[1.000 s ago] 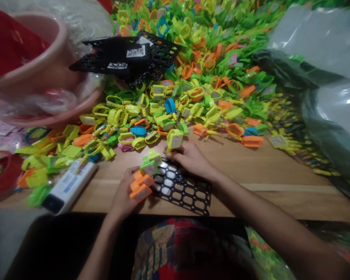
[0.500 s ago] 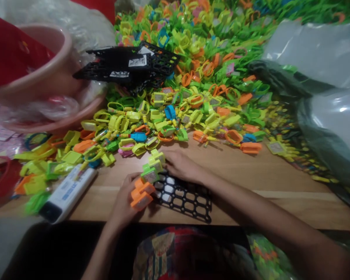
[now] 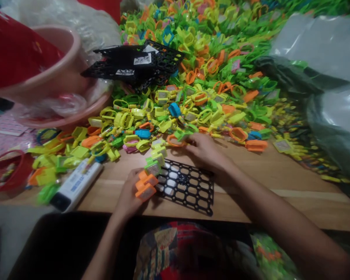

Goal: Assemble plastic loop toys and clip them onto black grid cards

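A black plastic grid tray (image 3: 189, 190) lies flat on the wooden table (image 3: 280, 175) in front of me. Small orange, green and yellow toy watch cases (image 3: 149, 175) stand in a row along its left edge. My left hand (image 3: 131, 194) is closed around the orange pieces at that edge. My right hand (image 3: 202, 149) reaches to the near edge of a big heap of coloured plastic toy watches (image 3: 192, 77), fingers curled onto an orange ring-shaped piece (image 3: 175, 140) there.
A stack of black grid trays (image 3: 134, 64) rests on the heap at the back. A pink basin (image 3: 46, 89) with clear plastic stands at the left, a red basket (image 3: 6, 171) and a white bottle (image 3: 76, 184) below it. Grey-green plastic bags (image 3: 323, 77) lie at the right.
My right hand has left the tray's top corner and moved up and right to the heap's edge. One more yellow piece stands in the row. My left hand stayed put.
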Available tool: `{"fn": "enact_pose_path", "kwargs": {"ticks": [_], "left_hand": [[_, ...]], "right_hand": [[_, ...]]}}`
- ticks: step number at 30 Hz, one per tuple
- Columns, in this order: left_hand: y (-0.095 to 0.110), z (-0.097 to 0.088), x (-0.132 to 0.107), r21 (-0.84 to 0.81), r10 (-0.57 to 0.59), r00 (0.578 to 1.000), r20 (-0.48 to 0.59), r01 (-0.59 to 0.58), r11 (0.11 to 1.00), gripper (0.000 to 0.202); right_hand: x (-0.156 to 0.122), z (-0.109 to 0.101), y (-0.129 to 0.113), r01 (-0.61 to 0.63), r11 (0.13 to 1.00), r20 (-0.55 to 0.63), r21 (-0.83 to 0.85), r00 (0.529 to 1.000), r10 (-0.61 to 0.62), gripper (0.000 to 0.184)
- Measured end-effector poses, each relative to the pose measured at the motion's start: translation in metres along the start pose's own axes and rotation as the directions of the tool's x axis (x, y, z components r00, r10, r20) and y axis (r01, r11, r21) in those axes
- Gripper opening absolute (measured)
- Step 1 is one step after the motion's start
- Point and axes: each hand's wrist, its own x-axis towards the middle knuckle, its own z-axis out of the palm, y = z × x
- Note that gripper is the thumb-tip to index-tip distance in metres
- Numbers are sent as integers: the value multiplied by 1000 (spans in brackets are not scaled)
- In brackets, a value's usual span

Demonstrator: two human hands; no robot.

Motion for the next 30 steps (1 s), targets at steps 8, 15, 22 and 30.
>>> {"fn": "enact_pose_path", "kwargs": {"ticks": [8, 15, 22, 30], "left_hand": [[5, 6, 0, 30, 16, 998, -53, -14, 999, 20], [13, 5, 1, 18, 36, 999, -40, -35, 999, 26], [6, 6, 1, 37, 15, 1000, -8, -14, 999, 35], [5, 6, 1, 35, 29, 1000, -9, -28, 999, 39]], "right_hand": [[-32, -11, -10, -484, 380, 393, 789, 871, 293, 40], [-58, 16, -38, -505, 492, 394, 709, 863, 317, 31], [-80, 38, -65, -352, 741, 305, 572, 930, 207, 25], [-83, 51, -69, -287, 784, 372, 551, 925, 78, 15]]}}
